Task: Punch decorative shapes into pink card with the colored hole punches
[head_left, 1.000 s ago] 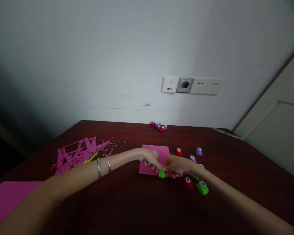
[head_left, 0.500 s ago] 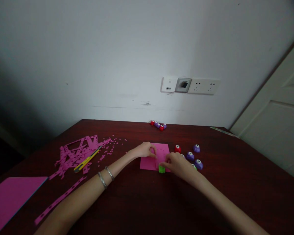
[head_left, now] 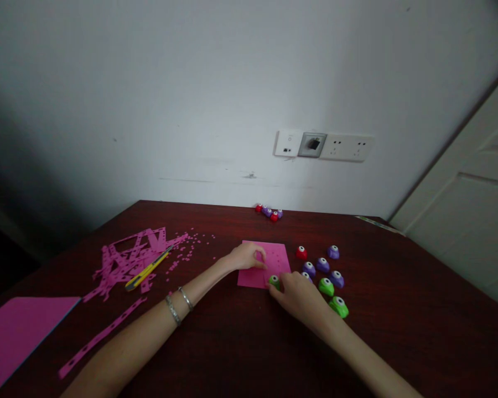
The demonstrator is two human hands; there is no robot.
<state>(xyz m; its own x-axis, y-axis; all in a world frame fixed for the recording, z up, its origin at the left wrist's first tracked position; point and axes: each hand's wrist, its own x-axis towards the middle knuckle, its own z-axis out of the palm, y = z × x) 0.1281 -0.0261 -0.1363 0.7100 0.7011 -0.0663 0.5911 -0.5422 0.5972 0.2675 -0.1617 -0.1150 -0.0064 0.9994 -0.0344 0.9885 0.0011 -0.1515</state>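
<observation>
My right hand [head_left: 299, 293] has its thumb and fingers around a small green craft punch [head_left: 274, 281] with an eye-like button on top. This punch is at the near edge of a pink paper sheet [head_left: 249, 278]. My left hand [head_left: 249, 256] lies over the middle of that sheet, its thumb and forefinger curled together on pink paper; an edge runs from there toward the punch. Tiny pink cut-outs [head_left: 276, 255] dot the sheet's right half. Close to my right hand stand a purple punch [head_left: 309, 269], a red punch [head_left: 301, 252] and a green punch [head_left: 339, 306].
At left, a yellow utility knife [head_left: 147, 272] rests by punched pink scraps [head_left: 130, 257] and loose cut-outs [head_left: 182, 254]. One punched strip [head_left: 102, 338] and a large pink sheet [head_left: 20, 337] lie nearer. Several punches [head_left: 269, 212] line the back, below wall sockets [head_left: 346, 148].
My right hand has shifted slightly toward me and rolled, so the green punch's eye-like button now shows. More punches beside that hand are uncovered. My left hand has barely moved.
</observation>
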